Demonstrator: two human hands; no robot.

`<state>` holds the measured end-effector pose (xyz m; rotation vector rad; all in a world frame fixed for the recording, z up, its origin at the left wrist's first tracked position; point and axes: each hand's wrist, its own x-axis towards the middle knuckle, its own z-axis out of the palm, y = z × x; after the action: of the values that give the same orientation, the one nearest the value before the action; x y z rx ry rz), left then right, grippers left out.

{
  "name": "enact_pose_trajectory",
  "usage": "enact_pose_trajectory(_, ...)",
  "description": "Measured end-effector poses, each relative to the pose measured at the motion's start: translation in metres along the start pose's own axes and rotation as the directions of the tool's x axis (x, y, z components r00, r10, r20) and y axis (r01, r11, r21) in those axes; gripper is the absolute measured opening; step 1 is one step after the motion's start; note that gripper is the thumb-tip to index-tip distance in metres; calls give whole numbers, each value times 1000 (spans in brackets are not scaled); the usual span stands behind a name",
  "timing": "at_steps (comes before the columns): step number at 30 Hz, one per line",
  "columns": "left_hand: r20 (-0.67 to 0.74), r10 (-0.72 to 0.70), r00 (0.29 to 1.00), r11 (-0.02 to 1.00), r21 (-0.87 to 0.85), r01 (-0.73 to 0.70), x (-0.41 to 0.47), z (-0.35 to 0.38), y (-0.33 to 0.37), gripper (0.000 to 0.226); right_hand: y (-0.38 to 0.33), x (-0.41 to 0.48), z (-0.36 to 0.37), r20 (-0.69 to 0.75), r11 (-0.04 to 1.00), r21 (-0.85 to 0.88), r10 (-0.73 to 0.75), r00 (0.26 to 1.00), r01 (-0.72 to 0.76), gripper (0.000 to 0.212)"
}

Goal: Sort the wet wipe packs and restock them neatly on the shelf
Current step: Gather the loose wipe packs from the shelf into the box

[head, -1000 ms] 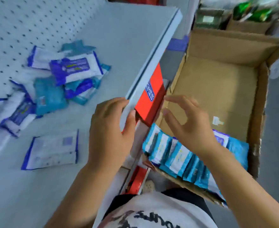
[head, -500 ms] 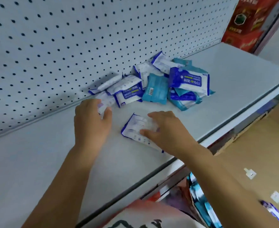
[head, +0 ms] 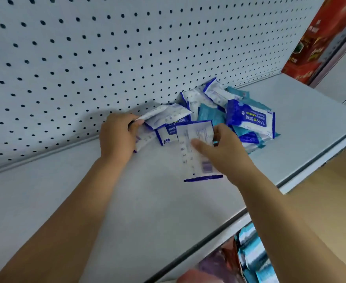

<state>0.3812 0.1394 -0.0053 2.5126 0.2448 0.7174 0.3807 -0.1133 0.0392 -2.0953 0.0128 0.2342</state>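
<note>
A loose pile of blue-and-white and teal wet wipe packs [head: 247,119] lies on the white shelf [head: 127,211] against the pegboard back. My right hand [head: 223,152] holds a flat white pack with blue edges [head: 196,152], its back side up, lifted and tilted just in front of the pile. My left hand [head: 117,135] grips the end of another white and blue pack [head: 166,117] at the pile's left side. A second pack lies partly hidden under that hand.
The white pegboard wall [head: 86,58] rises behind the shelf. A red carton [head: 319,43] stands at the shelf's far right end. Below the shelf's front edge, teal packs [head: 251,258] show in a cardboard box [head: 335,180].
My right hand has picked the flat pack up off the shelf and carried it toward the pile. My left hand moved right and closed on a pack at the pile's left edge.
</note>
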Motion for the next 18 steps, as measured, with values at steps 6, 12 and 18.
enact_pose_trajectory(6, -21, -5, 1000, 998, 61, 7, -21, -19, -6, 25, -22, 44, 32, -240, 940, 314, 216, 946, -135, 50)
enact_pose_trajectory(12, 57, -144, 988, 981, -126, 150, -26, -14, -10, 24, -46, 80, 69, -237, 924, 344, 256, 937, -165, 61)
enact_pose_trajectory(18, 211, -305, 929, 899, -259, 354, -17, -13, -13, 20, -58, 88, 89, -225, 922, 348, 260, 939, -172, 54)
